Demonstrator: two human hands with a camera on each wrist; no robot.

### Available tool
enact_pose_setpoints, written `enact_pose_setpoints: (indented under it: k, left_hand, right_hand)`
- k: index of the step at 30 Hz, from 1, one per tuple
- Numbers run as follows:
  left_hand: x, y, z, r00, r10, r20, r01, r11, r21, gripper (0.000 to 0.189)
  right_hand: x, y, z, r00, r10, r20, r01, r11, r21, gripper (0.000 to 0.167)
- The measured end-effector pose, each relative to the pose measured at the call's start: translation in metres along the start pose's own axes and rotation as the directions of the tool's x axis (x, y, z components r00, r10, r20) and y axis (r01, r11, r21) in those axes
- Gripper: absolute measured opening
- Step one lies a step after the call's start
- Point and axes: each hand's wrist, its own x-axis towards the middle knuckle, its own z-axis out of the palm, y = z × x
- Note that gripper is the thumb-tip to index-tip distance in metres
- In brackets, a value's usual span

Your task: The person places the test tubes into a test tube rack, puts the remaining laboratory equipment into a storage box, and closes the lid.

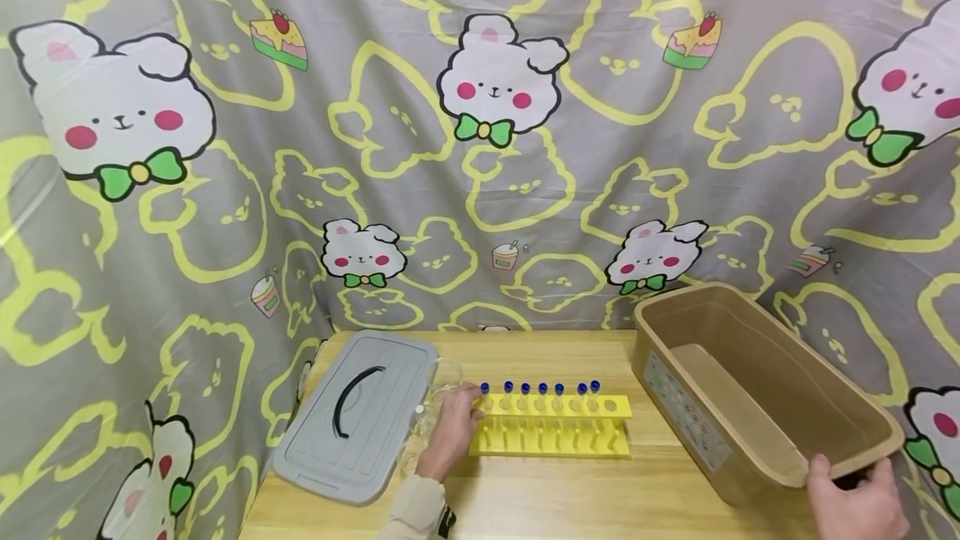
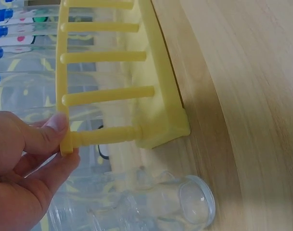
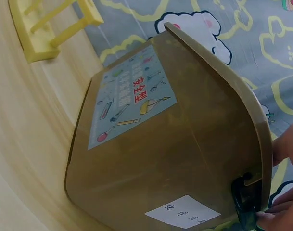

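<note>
Brown rectangular open-topped plastic bin: at four o'clock in the head view. Flat grey plastic lid with a curved black handle: at seven o'clock. Yellow two-tier test-tube rack: upright, between five and six o'clock, between lid and bin. Hands, two, bare, well apart: right hand clamped on the bin's rim at its five o'clock end; left hand pinching the rack's upper tier at its nine o'clock end. Pale blue printed label with red characters: on the bin's long outer wall. Clear rounded vessels: beside the rack's nine o'clock end; material cannot be told. Clear blue-capped tubes, seven: standing in the rack. White paper label with black characters: on the bin's outer wall, near a dark latch.
</note>
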Motion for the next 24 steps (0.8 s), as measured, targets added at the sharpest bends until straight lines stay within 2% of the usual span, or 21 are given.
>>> enact_pose_setpoints:
  k: [3,8,11,14,18,24]
  left_hand:
    - [0.002,0.000,0.001,1.000,0.011,-0.021,-0.010,1.000,0.009,0.027]
    - [0.007,0.002,0.005,0.999,0.008,-0.031,-0.008,1.000,0.003,0.027]
    - [0.011,0.003,0.007,1.000,-0.002,-0.030,0.002,1.000,-0.006,0.026]
    - [0.015,0.003,0.010,1.000,-0.009,-0.026,0.009,1.000,-0.007,0.025]
    - [0.019,0.004,0.011,1.000,-0.017,-0.021,0.017,1.000,-0.004,0.025]
    - [0.025,0.004,0.013,0.999,-0.046,-0.029,0.046,0.999,-0.011,0.024]
  right_hand:
    - [0.002,0.000,0.000,0.999,0.039,0.034,-0.040,0.999,0.017,0.060]
    - [0.006,0.000,-0.001,0.986,0.127,0.112,-0.134,0.989,0.067,0.078]
    - [0.006,0.000,-0.001,0.977,0.169,0.128,-0.184,0.976,0.120,0.079]
    - [0.005,-0.001,0.001,0.969,0.202,0.145,-0.230,0.950,0.212,0.080]
    - [0.006,-0.003,0.004,0.958,0.238,0.158,-0.279,0.896,0.346,0.082]
    - [0.010,-0.001,0.007,0.951,0.256,0.174,-0.307,0.855,0.418,0.081]
